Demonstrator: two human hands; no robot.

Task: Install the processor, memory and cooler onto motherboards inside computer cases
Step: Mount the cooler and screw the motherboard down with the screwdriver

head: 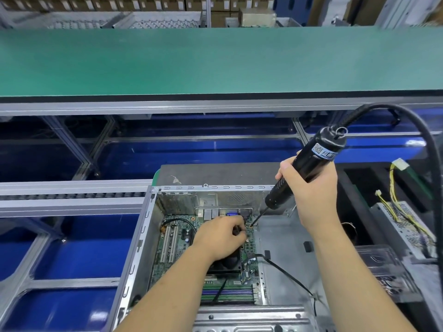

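screwdriver tip at the board's far right corner

to the left lay a blue floor [72, 248] under grey aluminium framing [72, 202], with a green conveyor belt [215, 61] running across the far side. the open metal computer case [282, 250] sat in the near middle, and the green motherboard [178, 250] lay flat inside its left half — white expansion slots along its left edge, purple and green memory slots [227, 293] at its near end. the left hand [221, 238] rested on the black cooler [227, 264] near the board's centre, fingers curled and pinching a small dark part at the cooler's far edge; what that part was could not be told. the hand covered most of the cooler. just right of it, the bit of the black electric screwdriver [309, 168] touched a screw hole [251, 225] at the board's far right corner. the right hand [309, 185] gripped the tilted screwdriver barrel, fingers wrapped round it, and a thick black cable [407, 118] arched from its top. a thin black wire [287, 276] crossed the case's bare right floor. further right stood a power supply [402, 226] with yellow wires — well apart from the board.
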